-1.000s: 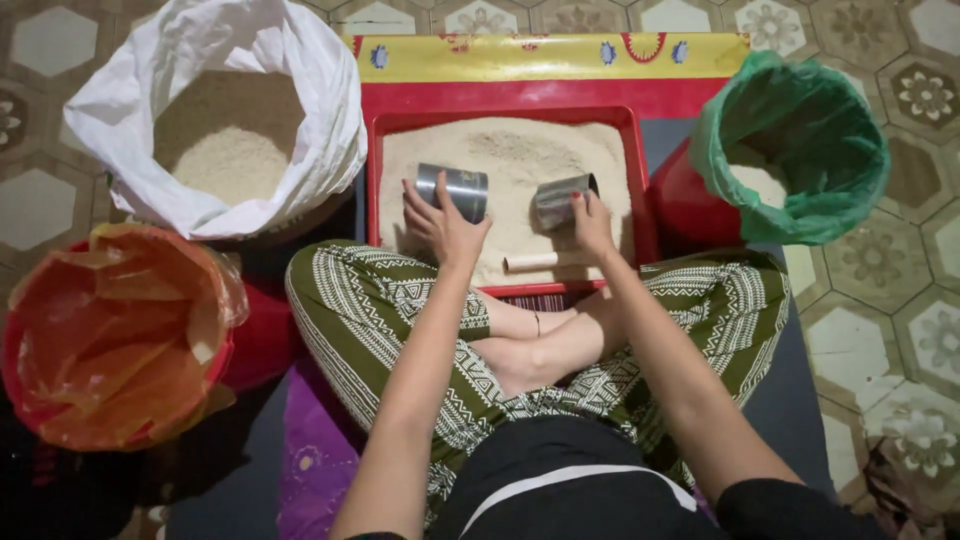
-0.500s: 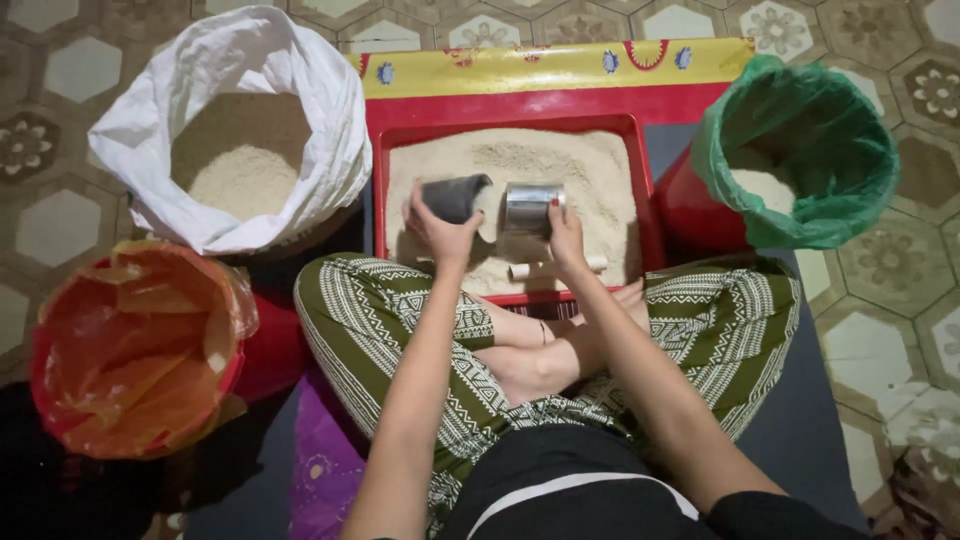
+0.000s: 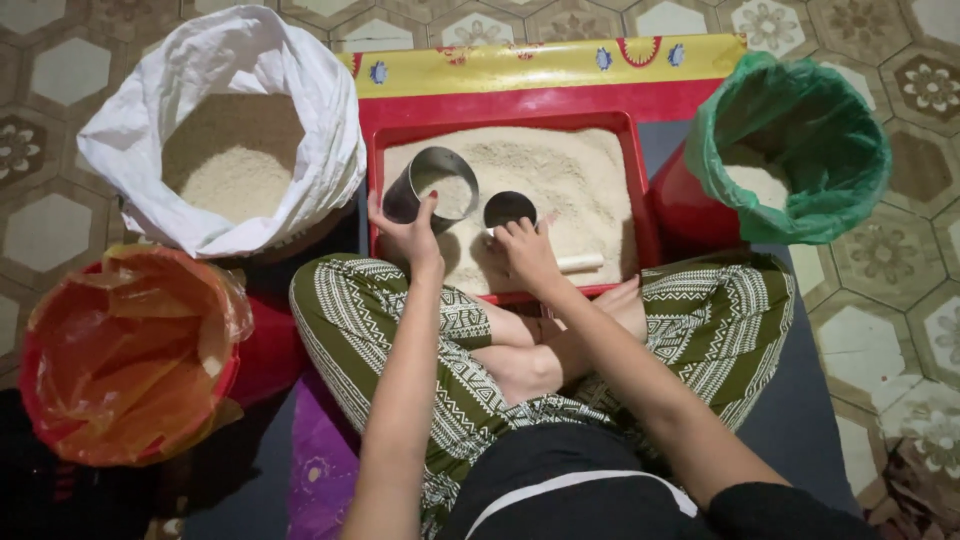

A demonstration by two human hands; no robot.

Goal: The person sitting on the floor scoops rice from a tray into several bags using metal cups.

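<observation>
1. Left hand grips a large metal cup holding some rice, tilted over the red tray of rice.
2. Right hand clasps a smaller, dark-mouthed cup, contents unclear.
3. White sack and green-lined bucket hold rice.

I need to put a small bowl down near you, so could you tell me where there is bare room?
Bare tiled floor lies left of the white sack, and right of the green-lined bucket. The red tray is crowded: grain, both metal cups, the left hand and right hand. The orange-lined bucket fills the near left.
</observation>
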